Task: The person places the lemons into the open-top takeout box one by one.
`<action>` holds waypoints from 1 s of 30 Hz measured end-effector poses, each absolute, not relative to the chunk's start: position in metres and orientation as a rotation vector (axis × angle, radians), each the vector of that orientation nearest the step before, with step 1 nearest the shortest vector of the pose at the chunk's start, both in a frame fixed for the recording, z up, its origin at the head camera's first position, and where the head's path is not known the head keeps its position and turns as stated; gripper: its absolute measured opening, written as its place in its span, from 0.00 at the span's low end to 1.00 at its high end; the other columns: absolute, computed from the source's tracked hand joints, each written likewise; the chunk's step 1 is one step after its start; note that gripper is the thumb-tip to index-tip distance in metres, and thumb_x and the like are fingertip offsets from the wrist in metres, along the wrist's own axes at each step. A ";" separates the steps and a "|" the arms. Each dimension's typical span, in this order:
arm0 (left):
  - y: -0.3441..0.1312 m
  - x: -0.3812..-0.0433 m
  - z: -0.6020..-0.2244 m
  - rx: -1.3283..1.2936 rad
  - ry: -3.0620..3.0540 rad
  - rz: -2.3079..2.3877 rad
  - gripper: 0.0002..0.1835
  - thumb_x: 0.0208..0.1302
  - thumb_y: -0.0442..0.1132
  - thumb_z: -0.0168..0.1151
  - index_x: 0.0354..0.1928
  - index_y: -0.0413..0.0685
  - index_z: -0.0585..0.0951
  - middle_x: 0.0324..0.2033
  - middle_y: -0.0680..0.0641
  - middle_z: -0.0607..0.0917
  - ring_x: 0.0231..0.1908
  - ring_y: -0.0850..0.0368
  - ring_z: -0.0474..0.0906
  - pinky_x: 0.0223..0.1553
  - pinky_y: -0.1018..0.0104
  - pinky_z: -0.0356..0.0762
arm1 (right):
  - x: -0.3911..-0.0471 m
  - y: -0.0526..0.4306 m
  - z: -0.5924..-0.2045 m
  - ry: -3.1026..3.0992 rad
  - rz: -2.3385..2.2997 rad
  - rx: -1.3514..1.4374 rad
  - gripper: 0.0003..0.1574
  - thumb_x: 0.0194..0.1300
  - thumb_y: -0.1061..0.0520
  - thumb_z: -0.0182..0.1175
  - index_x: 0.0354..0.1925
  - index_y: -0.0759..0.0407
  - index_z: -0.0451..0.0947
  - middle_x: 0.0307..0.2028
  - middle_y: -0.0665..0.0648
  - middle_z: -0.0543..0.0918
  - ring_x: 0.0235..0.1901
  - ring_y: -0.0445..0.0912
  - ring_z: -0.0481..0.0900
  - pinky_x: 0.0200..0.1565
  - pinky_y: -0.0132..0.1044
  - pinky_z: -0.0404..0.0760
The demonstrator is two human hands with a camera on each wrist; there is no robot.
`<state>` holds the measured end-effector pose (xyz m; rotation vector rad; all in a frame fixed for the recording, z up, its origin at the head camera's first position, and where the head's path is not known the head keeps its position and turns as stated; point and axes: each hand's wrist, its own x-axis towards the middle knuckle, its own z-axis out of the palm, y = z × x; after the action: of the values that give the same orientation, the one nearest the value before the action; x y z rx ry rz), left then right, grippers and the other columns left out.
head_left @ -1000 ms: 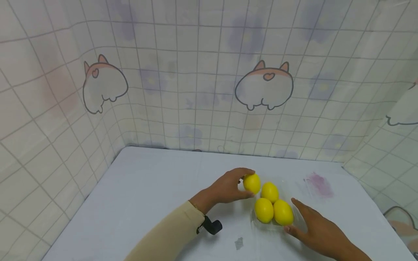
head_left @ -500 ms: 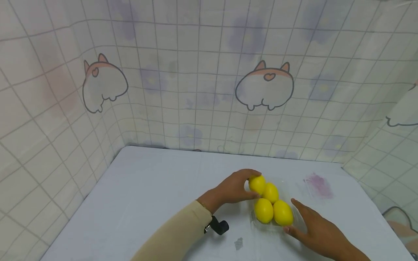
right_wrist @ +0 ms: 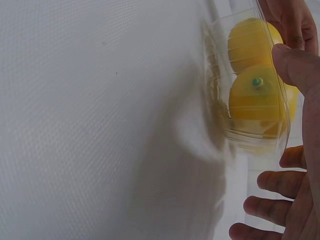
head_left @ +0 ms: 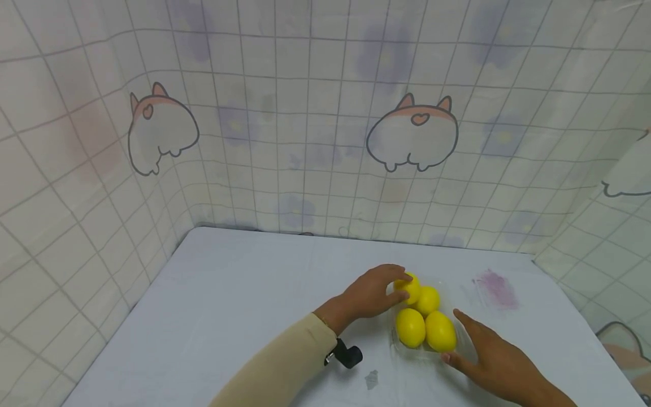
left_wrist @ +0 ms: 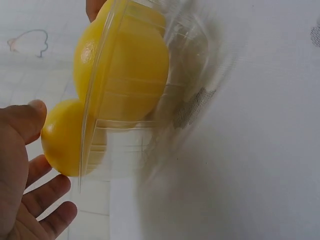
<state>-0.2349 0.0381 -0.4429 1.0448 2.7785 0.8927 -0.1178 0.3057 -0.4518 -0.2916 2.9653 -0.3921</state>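
Several smooth yellow lemons sit together in a clear plastic box. My left hand is at the back-left lemon, its thumb and fingertips right at the fruit's near side, fingers loosely spread. In the left wrist view that lemon overlaps the box rim. Beside it lie another lemon, the front-left lemon and the front-right lemon. My right hand rests against the box's right side, thumb at the front corner, fingers extended. A green spot marks one lemon in the right wrist view.
The white table meets patterned, gridded cloth walls at its back. A pink stain is right of the box, and a grey patch is in front. A black device hangs at my left wrist.
My left hand has moved right with its lemon, bringing it in among the others, and its fingers have loosened. The lemon beside it has shifted slightly right. My right hand has stayed put.
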 end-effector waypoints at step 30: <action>0.048 -0.233 -0.444 0.945 2.814 0.748 0.13 0.69 0.48 0.69 0.53 0.57 0.84 0.56 0.61 0.82 0.58 0.65 0.75 0.64 0.69 0.70 | -0.119 0.307 -0.453 2.907 -0.416 -0.232 0.71 0.59 0.14 0.52 0.79 0.63 0.53 0.72 0.73 0.65 0.65 0.70 0.69 0.53 0.70 0.75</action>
<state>-0.2326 0.0475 -0.4441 0.9450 2.8144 0.7475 -0.1185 0.3072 -0.4535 -0.2323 2.9071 -0.4155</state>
